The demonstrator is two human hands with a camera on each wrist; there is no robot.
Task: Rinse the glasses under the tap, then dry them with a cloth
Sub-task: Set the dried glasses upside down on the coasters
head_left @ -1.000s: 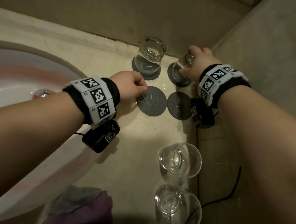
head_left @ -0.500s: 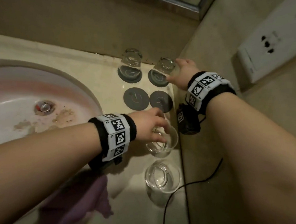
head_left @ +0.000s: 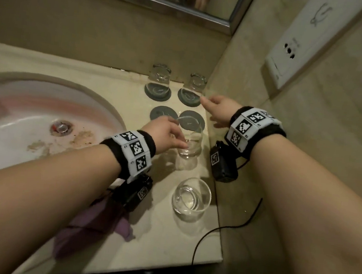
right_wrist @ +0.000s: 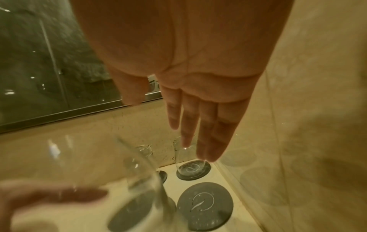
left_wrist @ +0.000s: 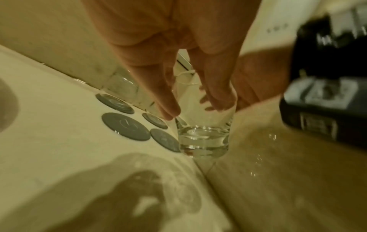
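My left hand [head_left: 175, 138] grips a clear glass [head_left: 189, 146] by its side, upright and a little above the counter; thumb and fingers wrap it in the left wrist view [left_wrist: 202, 125]. Near the front edge, a second upright glass [head_left: 192, 196] stands on the counter. Two glasses stand upside down on grey coasters at the back, one on the left [head_left: 159, 79] and one on the right [head_left: 193, 87]. My right hand [head_left: 209, 108] hovers beside the right one with straight fingers [right_wrist: 188, 125], holding nothing. A purple cloth [head_left: 92, 223] lies under my left forearm.
Two empty grey coasters [head_left: 163, 113] [head_left: 192, 121] lie behind the held glass. The white basin [head_left: 11, 125] with its drain [head_left: 61, 127] fills the left. A wall with a socket plate [head_left: 294, 48] bounds the right; a black cable [head_left: 228, 227] hangs over the counter's front corner.
My left hand moved from the empty coaster to the nearer upright glass, took hold of it and raised it. My right hand let go of the back right upturned glass and drew back.
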